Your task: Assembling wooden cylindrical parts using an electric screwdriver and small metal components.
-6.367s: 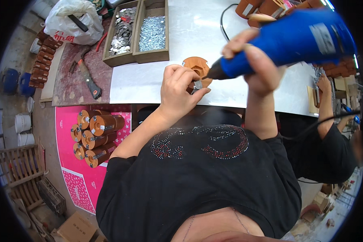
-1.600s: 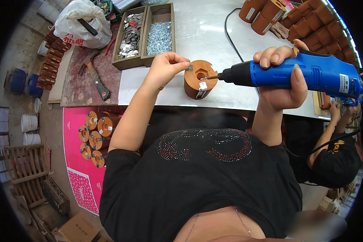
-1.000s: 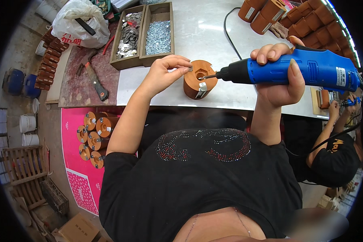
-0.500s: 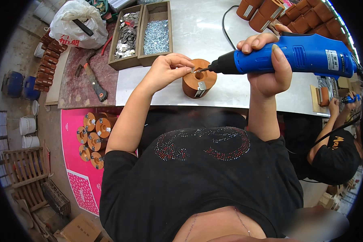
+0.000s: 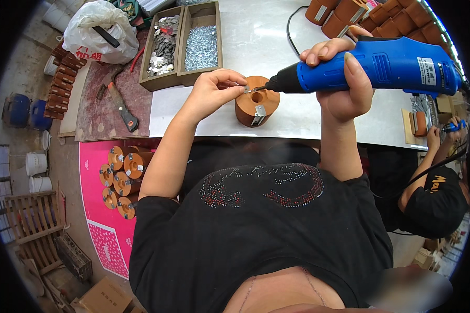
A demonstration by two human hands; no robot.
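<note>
A round orange-brown wooden block (image 5: 243, 115) with a hole in its top stands on the table in front of me. A bent metal clip (image 5: 259, 111) is on its near edge. My left hand (image 5: 208, 94) is closed in a pinch at the block's far left rim, holding a small metal piece (image 5: 247, 89) against the top. My right hand (image 5: 345, 86) is wrapped round a blue electric screwdriver (image 5: 384, 65), held nearly level. Its black nose points left, and the bit reaches the block's top beside my left fingertips. Whether a screw sits under the bit is too small to tell.
Behind the block are wooden trays of silver screws (image 5: 201, 49) and flat metal pieces (image 5: 166, 48). A hammer-like tool (image 5: 122, 107) lies left. Finished-looking blocks (image 5: 122, 182) stand lower left, brown blocks (image 5: 402, 23) at back right. A co-worker (image 5: 436, 198) works at right.
The screwdriver has shifted slightly left and its rear tilts a little differently, with its nose closer to the block. My left hand stays pinched at the rim.
</note>
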